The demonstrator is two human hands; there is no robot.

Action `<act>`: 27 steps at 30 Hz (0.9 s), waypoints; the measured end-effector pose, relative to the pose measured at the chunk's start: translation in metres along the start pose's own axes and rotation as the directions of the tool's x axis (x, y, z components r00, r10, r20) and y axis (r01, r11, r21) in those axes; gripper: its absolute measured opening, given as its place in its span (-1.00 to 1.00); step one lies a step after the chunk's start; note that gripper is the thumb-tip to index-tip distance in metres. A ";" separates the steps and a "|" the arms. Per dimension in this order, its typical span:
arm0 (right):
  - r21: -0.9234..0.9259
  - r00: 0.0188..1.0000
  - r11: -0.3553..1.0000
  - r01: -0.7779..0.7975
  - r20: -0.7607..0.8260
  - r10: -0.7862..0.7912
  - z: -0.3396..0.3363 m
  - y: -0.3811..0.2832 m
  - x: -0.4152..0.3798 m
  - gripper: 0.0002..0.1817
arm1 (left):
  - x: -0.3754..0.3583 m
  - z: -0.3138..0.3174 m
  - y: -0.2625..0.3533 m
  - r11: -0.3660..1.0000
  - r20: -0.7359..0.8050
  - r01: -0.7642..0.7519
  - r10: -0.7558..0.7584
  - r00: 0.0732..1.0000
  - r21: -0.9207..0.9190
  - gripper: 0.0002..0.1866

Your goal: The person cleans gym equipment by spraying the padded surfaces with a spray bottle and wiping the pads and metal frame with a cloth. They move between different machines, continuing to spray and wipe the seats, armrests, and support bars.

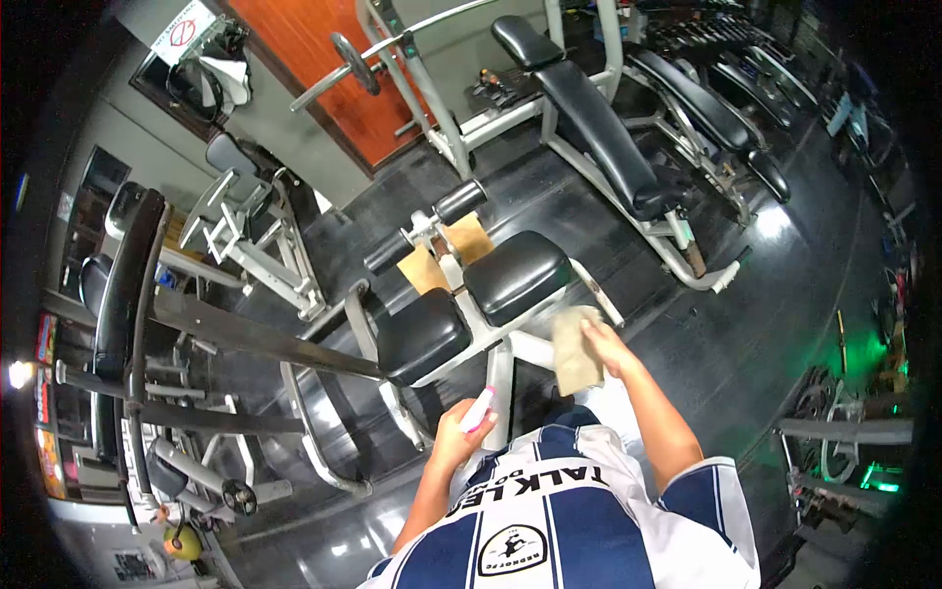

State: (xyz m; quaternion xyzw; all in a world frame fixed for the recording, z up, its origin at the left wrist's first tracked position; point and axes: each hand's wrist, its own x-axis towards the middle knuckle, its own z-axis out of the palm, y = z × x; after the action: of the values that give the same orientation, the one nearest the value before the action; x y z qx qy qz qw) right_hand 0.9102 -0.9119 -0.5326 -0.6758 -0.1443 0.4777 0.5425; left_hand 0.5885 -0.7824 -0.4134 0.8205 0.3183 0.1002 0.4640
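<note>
The right hand (pixel 606 346) gripped a cloth (pixel 574 348) against the frame beside the seat pad (pixel 517 275), the left hand (pixel 461 432) held a spray bottle (pixel 479 409), so wiping seemed unfinished.

Right arm extended forward, right hand (pixel 605 346) gripping; left hand (pixel 459 432) fisted near chest.

The fisheye lens is bending the whole scene, and a black vignette is closing the corners. Light is coming from above and is making white glare on the glossy dark floor (pixel 775 221), just right of the incline bench (pixel 599 128). Far right of this bench, a green glow (pixel 873 348) is shining. The edges are looking soft and blurred.
</note>
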 end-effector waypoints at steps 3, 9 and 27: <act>0.420 0.991 0.908 0.002 -0.124 0.055 -0.007 0.033 -0.071 -0.47 | -0.016 -0.015 -0.023 0.995 0.019 0.047 -0.046 0.999 -0.085 -0.71; 0.470 0.895 0.880 0.066 -0.417 0.156 0.019 0.031 -0.141 -0.35 | -0.054 -0.037 -0.069 0.984 -0.119 -0.110 0.094 0.988 -0.140 -0.71; -0.122 0.976 0.968 0.218 0.050 -0.214 0.127 -0.031 -0.079 -0.56 | -0.101 -0.075 -0.107 0.959 -0.167 -0.161 0.123 0.978 -0.235 -0.61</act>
State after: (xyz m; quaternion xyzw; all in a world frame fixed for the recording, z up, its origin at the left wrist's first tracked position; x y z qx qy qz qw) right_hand 0.7789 -0.8814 -0.4618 -0.6804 -0.2569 0.4177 0.5446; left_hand 0.4299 -0.7532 -0.4472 0.7672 0.2778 0.2340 0.5286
